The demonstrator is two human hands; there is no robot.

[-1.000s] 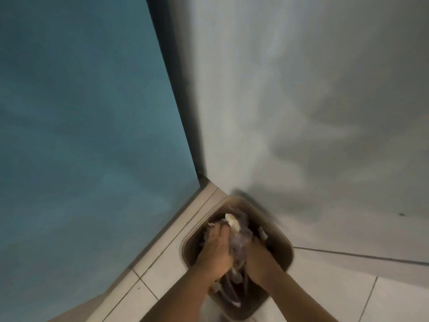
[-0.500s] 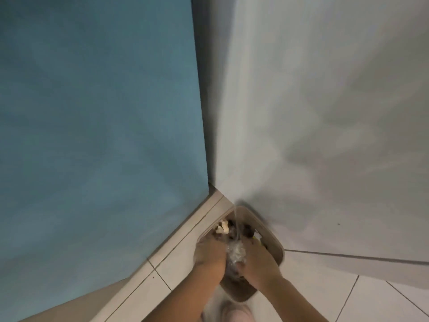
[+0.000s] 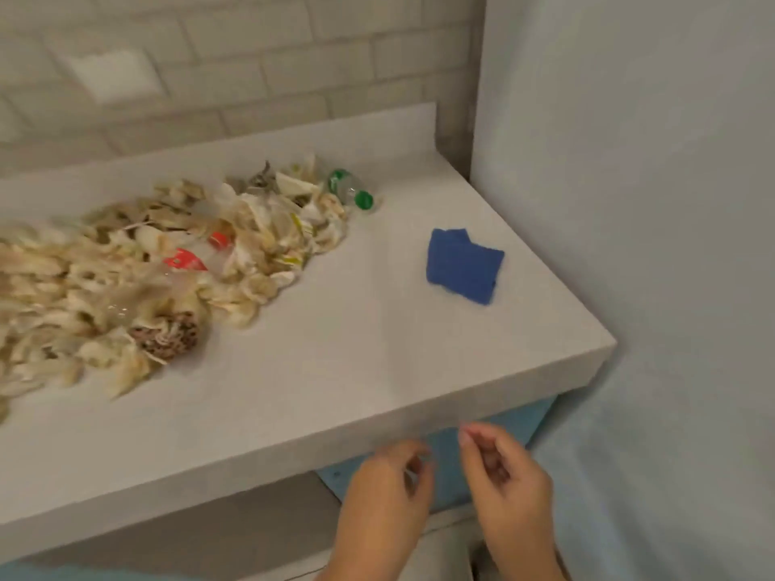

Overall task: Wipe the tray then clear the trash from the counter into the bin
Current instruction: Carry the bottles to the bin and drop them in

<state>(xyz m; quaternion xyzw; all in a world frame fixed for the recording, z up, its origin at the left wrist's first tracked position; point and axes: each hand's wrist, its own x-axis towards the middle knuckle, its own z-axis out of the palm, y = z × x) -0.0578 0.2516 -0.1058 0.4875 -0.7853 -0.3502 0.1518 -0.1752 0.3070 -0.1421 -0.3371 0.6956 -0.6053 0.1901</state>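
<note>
Nearest the viewer, two bare hands hang side by side in front of and just below the front edge of a pale grey counter [image 3: 335, 371]; the left hand [image 3: 383, 492] has its fingers loosely curled toward the thumb and grips nothing; the right hand [image 3: 509, 484], just beside it, is also loosely curled, thumb and forefinger tips close together with nothing visible between them; both are motion-blurred, so finer finger detail cannot be told; behind the hands a blue cabinet panel [image 3: 444, 467] shows under the counter

On the counter, toward its right end, a folded blue cloth [image 3: 463, 266] lies alone, well apart from the hands; to its left the trash pile [image 3: 126, 287], a long heap of crumpled cream and white paper scraps, spreads from the left edge toward the far middle; at the pile's near side sits a brown speckled lump [image 3: 170, 335]; in the middle of the heap a clear plastic bottle with a red label [image 3: 186, 262] lies on its side, red cap pointing far right; what it holds cannot be told; at the pile's far right end a second clear bottle with a green cap [image 3: 350, 190] lies on its side, touching the scraps, cap pointing right; its contents cannot be made out either

Beyond the counter rises a wall of pale tiles [image 3: 251, 56] with a white plate [image 3: 113, 75] at far left; a plain pale wall [image 3: 629, 203] closes the right side
</note>
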